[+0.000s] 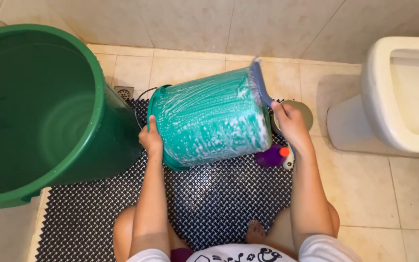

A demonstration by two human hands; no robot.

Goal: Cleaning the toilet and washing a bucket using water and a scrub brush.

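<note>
Two hands worked a soapy bucket [209, 119]: left hand [150, 138] gripped its rim, right hand [291, 123] clasped a brush [259, 82] against its base.

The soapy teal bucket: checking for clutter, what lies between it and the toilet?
In the head view, the right hand with a blue brush, a purple bottle, then bare tile before the toilet.

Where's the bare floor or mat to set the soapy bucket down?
Free: the mat in front of the knees, below the soapy bucket; bare tiles between the mat's right edge and the toilet. Crowded: by the right hand, where a purple bottle and a round lid sit; the left hand is hemmed by the big green bucket.
</note>
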